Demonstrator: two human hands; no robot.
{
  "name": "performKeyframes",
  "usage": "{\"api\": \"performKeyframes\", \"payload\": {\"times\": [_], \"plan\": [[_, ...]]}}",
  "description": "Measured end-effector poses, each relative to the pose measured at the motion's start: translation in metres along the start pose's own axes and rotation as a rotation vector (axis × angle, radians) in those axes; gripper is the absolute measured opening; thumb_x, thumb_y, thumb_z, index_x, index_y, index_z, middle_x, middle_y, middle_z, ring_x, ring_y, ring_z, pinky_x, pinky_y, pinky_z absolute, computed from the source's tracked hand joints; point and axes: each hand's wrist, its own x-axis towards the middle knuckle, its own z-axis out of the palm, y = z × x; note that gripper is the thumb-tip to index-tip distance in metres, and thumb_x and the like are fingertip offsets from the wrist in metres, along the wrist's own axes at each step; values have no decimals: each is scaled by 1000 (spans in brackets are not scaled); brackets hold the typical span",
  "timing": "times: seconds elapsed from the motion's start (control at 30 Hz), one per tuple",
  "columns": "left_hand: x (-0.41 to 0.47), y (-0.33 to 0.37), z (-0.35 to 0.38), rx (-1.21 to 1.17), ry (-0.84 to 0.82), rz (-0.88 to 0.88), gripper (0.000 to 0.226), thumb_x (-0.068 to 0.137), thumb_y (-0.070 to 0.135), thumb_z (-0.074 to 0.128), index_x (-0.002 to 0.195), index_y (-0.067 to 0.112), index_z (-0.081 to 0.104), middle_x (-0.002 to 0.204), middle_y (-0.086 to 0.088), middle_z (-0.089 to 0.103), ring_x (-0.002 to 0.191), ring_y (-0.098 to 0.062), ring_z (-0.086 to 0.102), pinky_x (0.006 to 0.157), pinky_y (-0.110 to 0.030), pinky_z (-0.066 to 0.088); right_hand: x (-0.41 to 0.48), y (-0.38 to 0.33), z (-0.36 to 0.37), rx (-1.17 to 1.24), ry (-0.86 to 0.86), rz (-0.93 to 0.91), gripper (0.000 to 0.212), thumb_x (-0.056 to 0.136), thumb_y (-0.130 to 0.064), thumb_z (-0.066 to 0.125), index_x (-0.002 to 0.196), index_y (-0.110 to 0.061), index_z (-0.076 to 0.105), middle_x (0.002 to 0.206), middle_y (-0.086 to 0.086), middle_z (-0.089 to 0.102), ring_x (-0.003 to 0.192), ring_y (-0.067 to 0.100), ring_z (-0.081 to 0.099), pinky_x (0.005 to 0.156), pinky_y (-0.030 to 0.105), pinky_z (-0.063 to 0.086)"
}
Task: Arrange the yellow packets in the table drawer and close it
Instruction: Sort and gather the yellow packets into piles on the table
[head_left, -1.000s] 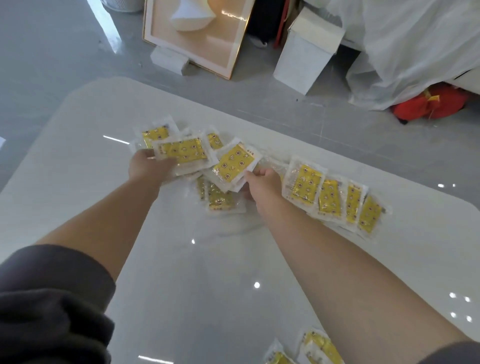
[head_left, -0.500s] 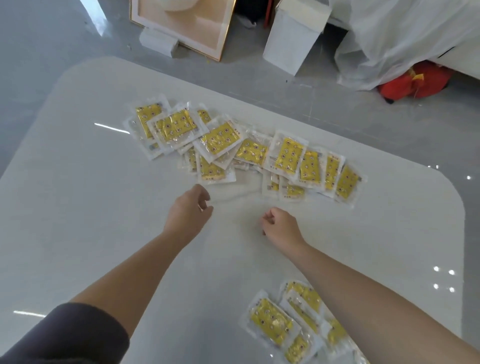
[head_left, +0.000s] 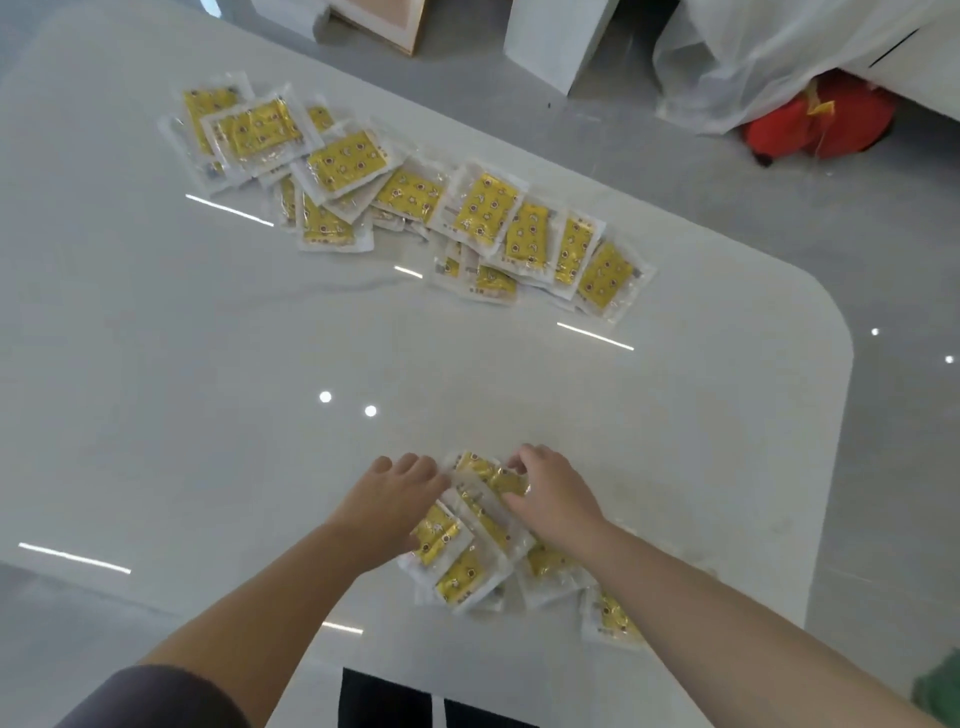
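Several yellow packets in clear wrappers lie in a loose near pile (head_left: 462, 571) by the front edge of the glossy white table (head_left: 208, 415). My left hand (head_left: 389, 504) rests against the pile's left side with its fingers bent down over the edge. From the right, my right hand (head_left: 558, 501) pinches the pile's topmost packets between thumb and curled fingers. A longer overlapping row of yellow packets (head_left: 415, 192) stretches across the far half of the table. No drawer is in view.
The table's rounded right corner (head_left: 831, 332) borders grey floor. Beyond the far edge stand a white box (head_left: 550, 36), a framed picture (head_left: 384, 26), and a red object (head_left: 821, 124) under a plastic sheet. A dark shape (head_left: 384, 696) shows below the front edge.
Both hands let go of the far row and pulled back toward me; they now sit on the near pile. The view has tilted down toward the front edge.
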Motion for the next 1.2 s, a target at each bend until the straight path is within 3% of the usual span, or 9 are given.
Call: {"api": "performKeyframes", "payload": {"times": [0.2,0.33,0.43,0.53,0.7,0.83,1.07,1.13,1.2], "plan": [[5,6,23,198,131,59,87,45,44,92,116,16,49,100,-7,62,91,-27,60,89,-49,48,1,3,18,-146,108,-50,34,88,-34,61,119,-26,51,115,-6,53,108,16,49,92,33,39],[0,2,20,166,166,223,58,46,39,93,92,21,62,82,2,60,73,-19,59,77,-40,53,2,1,26,-177,145,-42,42,88,-39,61,125,-26,46,123,-4,49,114,18,47,95,35,38],[-1,5,17,218,97,351,41,52,41,90,84,26,68,99,1,61,89,-21,59,83,-41,52,4,-1,27,-178,156,-12,53,85,-48,64,129,-26,44,127,-4,48,117,18,48,96,37,37],[2,11,21,276,55,370,38,55,43,88,86,29,72,123,-3,57,115,-24,54,95,-43,48,6,-5,28,-252,147,4,60,81,-54,65,130,-26,42,125,-4,50,116,19,48,94,38,35],[7,11,21,247,28,364,39,53,41,89,85,27,70,120,-4,58,101,-21,58,79,-36,52,12,-8,33,-214,127,66,49,79,-54,68,111,-22,49,111,-2,53,104,21,52,88,37,38],[11,14,21,267,89,382,37,61,40,85,91,26,68,122,-4,57,109,-23,55,87,-38,50,16,-8,35,-93,48,70,37,81,-44,70,107,-21,55,107,-2,54,98,20,56,78,33,45],[4,13,26,194,124,381,40,59,12,83,90,19,59,88,-1,58,67,-16,56,66,-30,52,13,-6,32,47,-3,100,26,85,-37,66,92,-23,46,83,-6,56,73,17,55,53,28,36],[2,13,26,104,112,373,53,59,9,83,100,18,51,81,2,59,61,-15,55,61,-28,51,12,-1,28,101,-10,108,20,83,-31,64,92,-21,49,83,-5,56,73,18,55,55,28,39],[0,15,20,61,38,326,57,73,14,76,118,20,41,88,3,62,69,-17,59,69,-28,50,11,3,21,163,-1,134,17,84,-29,63,95,-21,52,82,-6,56,74,17,55,57,28,40]]}}
